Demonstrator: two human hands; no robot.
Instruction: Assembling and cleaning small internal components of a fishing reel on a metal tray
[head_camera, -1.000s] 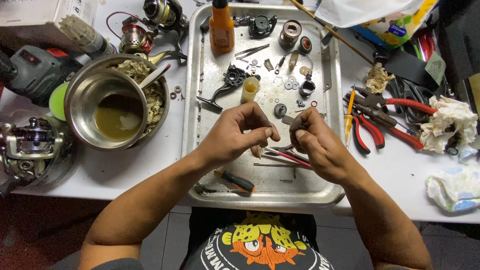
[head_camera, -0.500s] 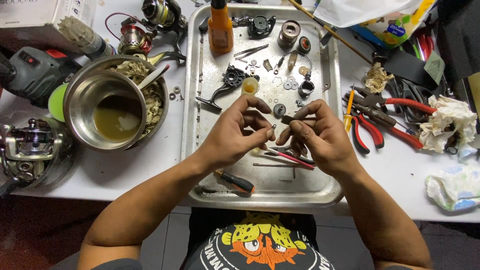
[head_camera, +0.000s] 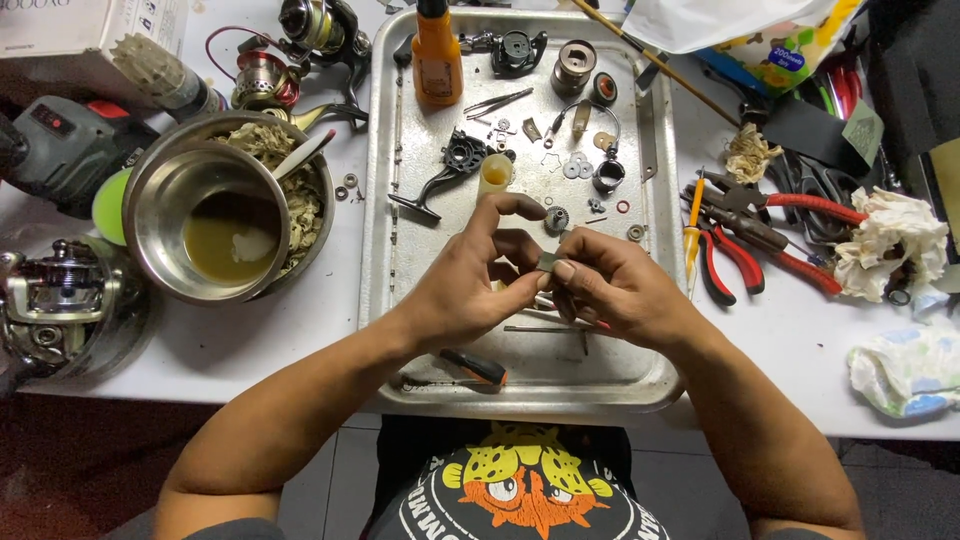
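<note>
My left hand (head_camera: 470, 280) and my right hand (head_camera: 615, 290) meet over the middle of a metal tray (head_camera: 640, 385). Together their fingertips pinch a small grey metal part (head_camera: 549, 262). On the tray beyond my hands lie a black reel handle (head_camera: 440, 175), a small yellow cup (head_camera: 495, 174), a gear (head_camera: 557, 218), washers, tweezers (head_camera: 500, 100), an orange bottle (head_camera: 437, 55) and dark reel parts (head_camera: 520, 50). A black and orange screwdriver (head_camera: 470, 368) lies near the tray's front edge, below my left wrist.
Left of the tray stands a steel bowl (head_camera: 160, 190) of yellowish liquid inside a larger bowl with rags. Fishing reels (head_camera: 60, 290) sit at the left and at the back (head_camera: 310, 25). Red-handled pliers (head_camera: 770, 240), a yellow screwdriver (head_camera: 693, 225) and crumpled cloths (head_camera: 890, 240) lie at the right.
My hands have drawn closer together, fingertips now meeting on the small part. My left index finger has lifted and stretched out above it.
</note>
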